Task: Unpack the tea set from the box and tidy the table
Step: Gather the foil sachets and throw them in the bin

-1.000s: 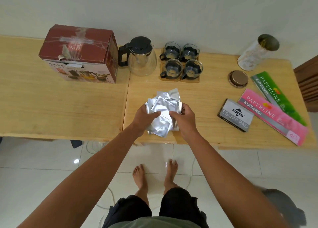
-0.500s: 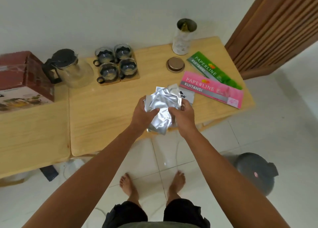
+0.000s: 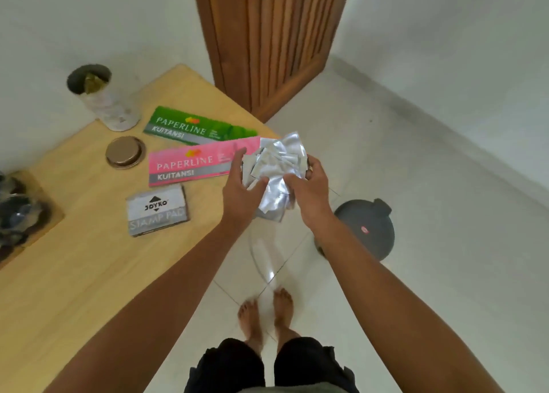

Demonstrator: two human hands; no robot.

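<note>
A bundle of crumpled silver foil packets (image 3: 277, 167) is held between both hands, past the right end of the wooden table (image 3: 89, 274) and above the floor. My left hand (image 3: 242, 190) grips its left side and my right hand (image 3: 307, 189) grips its right side. At the far left edge, blurred glass cups (image 3: 17, 211) sit on wooden coasters. The teapot and the box are out of view.
On the table lie a green Paperline booklet (image 3: 199, 127), a pink Paperline booklet (image 3: 196, 162), a Joyko stamp pad (image 3: 157, 211), a round gold lid (image 3: 125, 152) and an open canister (image 3: 101, 100). A dark round bin (image 3: 368, 229) stands on the tiled floor, right of my hands. A wooden slatted door (image 3: 270, 42) is behind.
I have turned right with the foil bundle, carrying it from over the table's front edge to beyond its right end, near the bin. The box and teapot have left the view.
</note>
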